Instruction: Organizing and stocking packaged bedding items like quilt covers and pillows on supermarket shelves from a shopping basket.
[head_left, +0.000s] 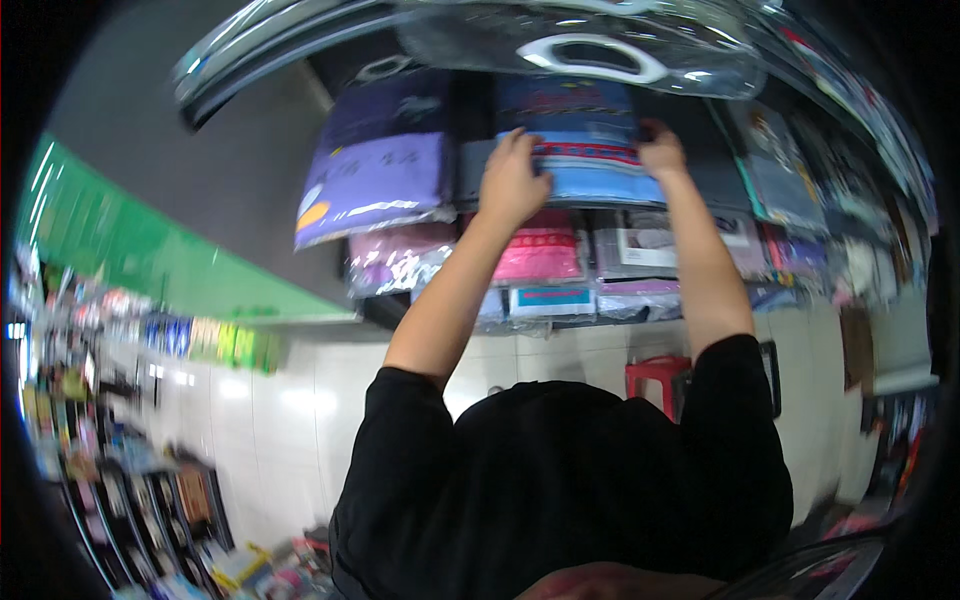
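A blue folded textile in clear plastic packaging lies on the dark shelf in front of me, with a red patterned band across it. My left hand grips its left side. On the opposite side, my right hand holds the right edge, its fingertips partly hidden. To the left sits a purple packaged textile, its front end jutting over the shelf edge. Above the blue package hangs a clear plastic bag with a white oval handle.
Lower tiers hold a pink packaged textile and a grey package with a white label. A red plastic stool stands on the tiled floor below. Left is a green panel; stocked racks stand at lower left.
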